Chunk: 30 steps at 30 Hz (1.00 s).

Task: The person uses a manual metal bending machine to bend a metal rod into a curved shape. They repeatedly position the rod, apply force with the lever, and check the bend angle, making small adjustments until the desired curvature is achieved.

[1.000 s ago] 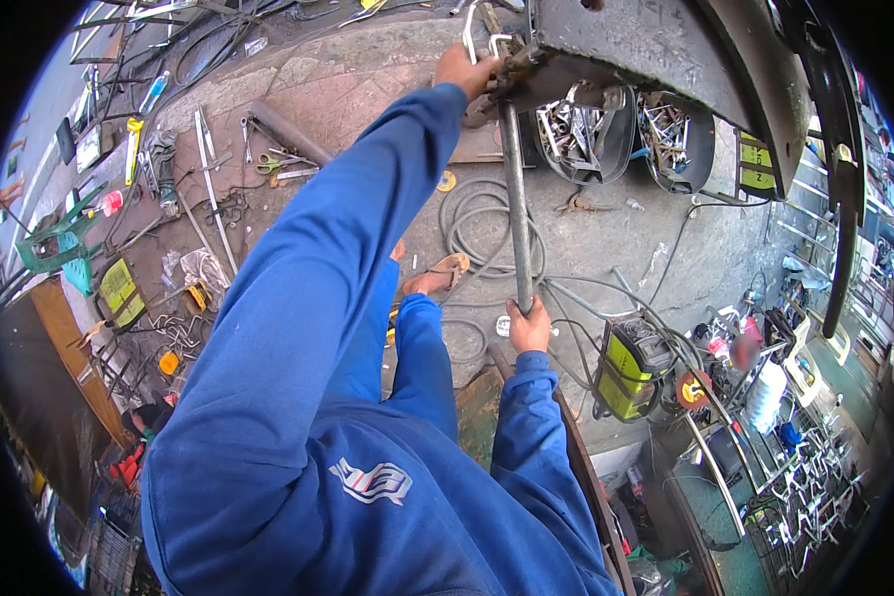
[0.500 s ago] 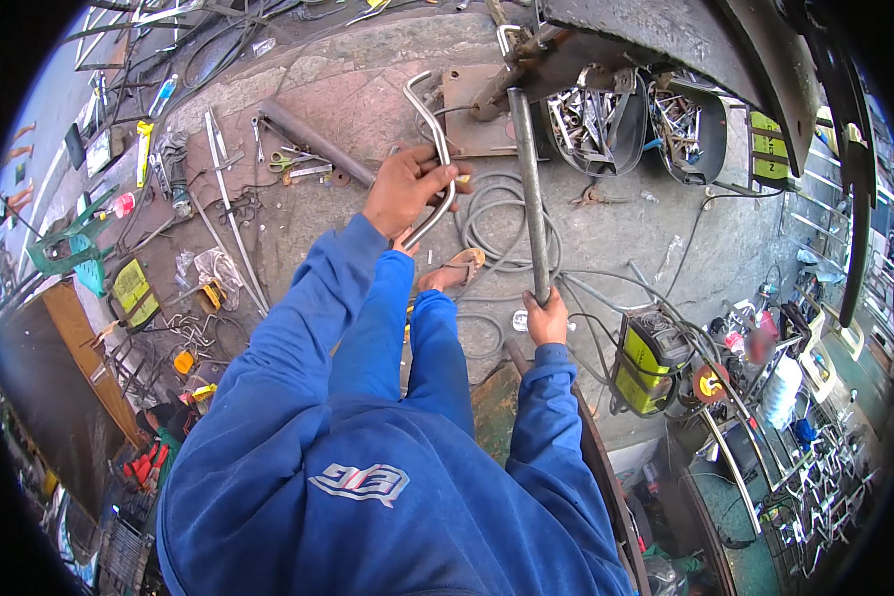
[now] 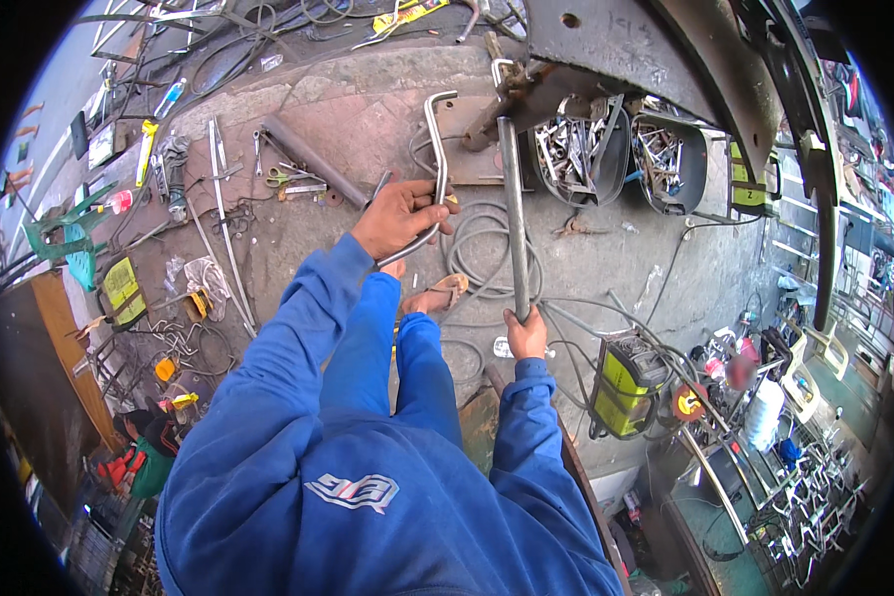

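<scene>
My left hand is closed around a thin metal rod bent in several places. The rod's hooked upper end rises above my fingers, and its lower part slants down to the left beneath my palm. Further right, my right hand grips the near end of a straight steel pipe. That pipe runs away from me to a rusty metal fixture under a big steel plate. A short bent rod piece shows at the fixture's far side.
Two dark cut-open containers of metal pieces sit beyond the pipe. Coiled cable lies by my foot. A yellow-green machine stands at right, near piled bent rods. A thick pipe and loose tools lie at left.
The bent rod has turned in my left hand, so its upper length stands more upright and its lower end lies flatter. My right hand stays on the pipe. The whole view has shifted slightly.
</scene>
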Each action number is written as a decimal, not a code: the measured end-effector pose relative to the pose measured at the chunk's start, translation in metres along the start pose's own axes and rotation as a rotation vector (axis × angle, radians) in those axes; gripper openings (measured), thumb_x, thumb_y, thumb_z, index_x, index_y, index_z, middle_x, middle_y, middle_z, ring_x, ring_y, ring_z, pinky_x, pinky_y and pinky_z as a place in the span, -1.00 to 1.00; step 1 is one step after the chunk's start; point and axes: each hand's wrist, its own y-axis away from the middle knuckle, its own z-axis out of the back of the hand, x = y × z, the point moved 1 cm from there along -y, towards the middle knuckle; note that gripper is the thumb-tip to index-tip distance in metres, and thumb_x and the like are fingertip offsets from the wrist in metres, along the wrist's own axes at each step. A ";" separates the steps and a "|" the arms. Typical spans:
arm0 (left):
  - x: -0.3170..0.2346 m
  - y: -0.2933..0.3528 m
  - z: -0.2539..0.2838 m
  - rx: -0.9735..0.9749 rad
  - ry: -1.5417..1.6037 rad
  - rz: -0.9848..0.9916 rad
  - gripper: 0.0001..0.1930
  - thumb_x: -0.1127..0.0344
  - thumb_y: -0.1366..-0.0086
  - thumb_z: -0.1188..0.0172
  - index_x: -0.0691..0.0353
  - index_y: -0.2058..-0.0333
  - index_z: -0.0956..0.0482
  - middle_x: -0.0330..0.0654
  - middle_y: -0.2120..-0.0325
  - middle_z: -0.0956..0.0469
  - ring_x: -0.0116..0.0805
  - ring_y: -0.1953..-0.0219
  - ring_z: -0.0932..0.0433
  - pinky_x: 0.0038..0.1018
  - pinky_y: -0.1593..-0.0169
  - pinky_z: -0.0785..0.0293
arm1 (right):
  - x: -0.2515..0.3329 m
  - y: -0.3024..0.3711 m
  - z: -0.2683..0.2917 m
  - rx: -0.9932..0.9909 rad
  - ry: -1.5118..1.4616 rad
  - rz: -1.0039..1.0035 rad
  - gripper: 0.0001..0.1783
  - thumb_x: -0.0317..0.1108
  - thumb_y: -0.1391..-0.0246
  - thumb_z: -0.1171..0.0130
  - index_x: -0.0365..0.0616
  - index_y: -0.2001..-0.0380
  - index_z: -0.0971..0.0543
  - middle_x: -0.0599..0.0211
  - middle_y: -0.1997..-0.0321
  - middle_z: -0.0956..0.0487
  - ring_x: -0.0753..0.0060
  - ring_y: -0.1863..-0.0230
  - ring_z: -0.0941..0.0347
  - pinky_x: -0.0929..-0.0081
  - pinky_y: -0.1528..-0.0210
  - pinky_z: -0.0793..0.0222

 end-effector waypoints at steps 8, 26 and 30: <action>-0.011 -0.007 0.001 -0.018 -0.034 -0.012 -0.67 0.43 -0.24 -0.12 0.43 0.04 -0.41 -0.06 0.24 -0.59 -0.34 0.31 -0.62 -0.56 0.41 -0.54 | -0.001 0.002 0.001 0.044 -0.035 0.013 -0.49 -0.10 0.08 -0.20 -0.31 0.18 -0.46 -0.21 0.27 -0.54 -0.22 0.15 -0.46 0.13 0.12 -0.34; -0.009 -0.006 -0.006 -0.004 0.024 0.035 -0.49 0.29 -0.13 -0.29 0.49 0.01 -0.40 0.03 0.30 -0.58 -0.36 0.41 -0.59 -0.50 0.35 -0.53 | -0.005 0.001 -0.002 0.043 0.010 -0.017 -0.47 -0.13 0.08 -0.19 -0.29 0.10 -0.44 -0.22 0.21 -0.53 -0.23 0.09 -0.43 0.10 0.07 -0.33; -0.008 -0.001 -0.012 -0.018 0.011 0.044 -0.50 0.29 -0.12 -0.30 0.49 0.03 -0.41 0.03 0.31 -0.59 -0.35 0.43 -0.59 -0.49 0.35 -0.53 | -0.001 0.003 0.002 0.062 -0.003 -0.039 -0.50 -0.13 0.08 -0.19 -0.28 0.14 -0.45 -0.20 0.26 -0.55 -0.23 0.13 -0.45 0.08 0.10 -0.34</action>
